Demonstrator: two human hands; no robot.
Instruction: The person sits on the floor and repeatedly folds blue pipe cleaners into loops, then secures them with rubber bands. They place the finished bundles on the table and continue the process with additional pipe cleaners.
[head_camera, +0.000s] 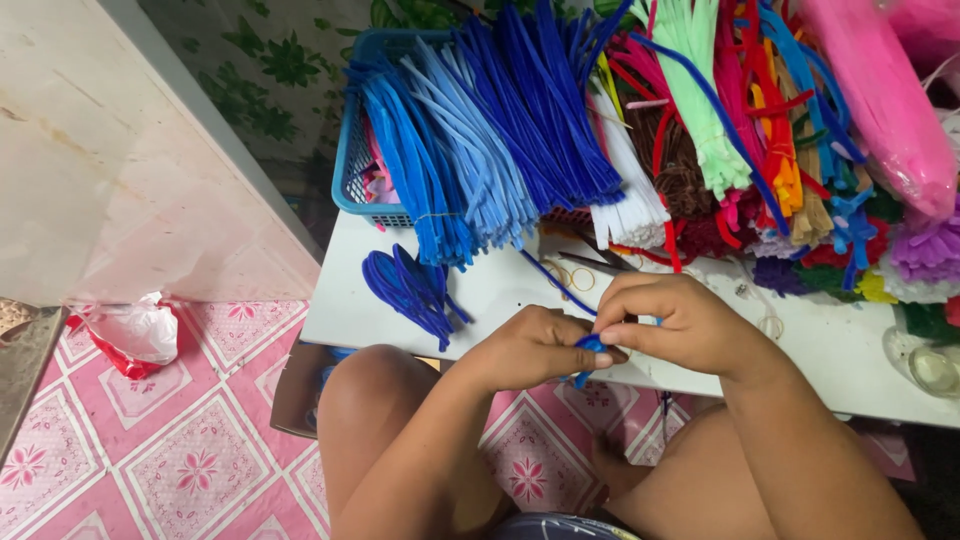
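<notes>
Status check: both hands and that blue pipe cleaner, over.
Left hand and right hand both pinching the blue pipe cleaner at the white table edge. Pile of bent blue pieces beside left hand. Nothing blocking.

You had the basket (352, 160) sitting at the bench's (850, 350) far left corner, pipe cleaner bundles (500, 130) spilling out of it toward you. Loose folded pieces (410, 285) lay just in front of those. Scissors (590, 262) sat right of them, and the floor mat (150, 440) was left of your knee.
</notes>
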